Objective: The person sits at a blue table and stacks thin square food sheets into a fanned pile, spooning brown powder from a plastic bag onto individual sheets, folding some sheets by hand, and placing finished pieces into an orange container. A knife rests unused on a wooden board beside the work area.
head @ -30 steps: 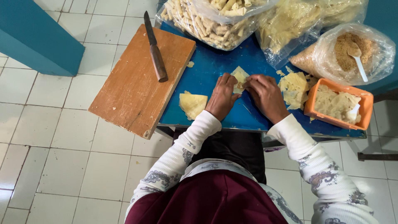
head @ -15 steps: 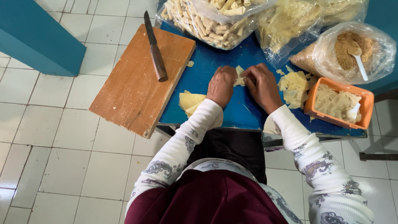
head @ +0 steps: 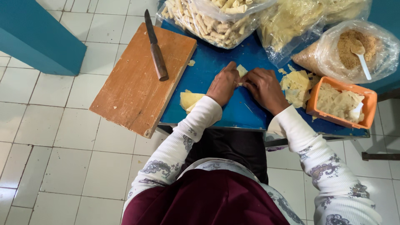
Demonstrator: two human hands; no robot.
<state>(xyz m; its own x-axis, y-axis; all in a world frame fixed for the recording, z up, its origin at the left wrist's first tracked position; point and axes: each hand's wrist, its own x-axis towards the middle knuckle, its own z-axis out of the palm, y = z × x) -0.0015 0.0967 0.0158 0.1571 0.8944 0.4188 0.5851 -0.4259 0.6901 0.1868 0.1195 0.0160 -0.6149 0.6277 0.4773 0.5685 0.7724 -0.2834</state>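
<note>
Pale thin wrapper (head: 241,70) between left hand (head: 223,84), right hand (head: 263,86)

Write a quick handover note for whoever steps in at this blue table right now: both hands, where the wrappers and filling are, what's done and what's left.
Left hand and right hand: both pressed on one pale wrapper on the blue table, apparently folding or rolling it.
Supplies: loose wrappers by the right hand, orange tub of filling beyond them, another wrapper piece by the left wrist.
Done: a bag of finished rolls at the far edge.
Left: this piece looks unfinished; wrappers and filling remain.
Knife rests on the wooden board.
</note>
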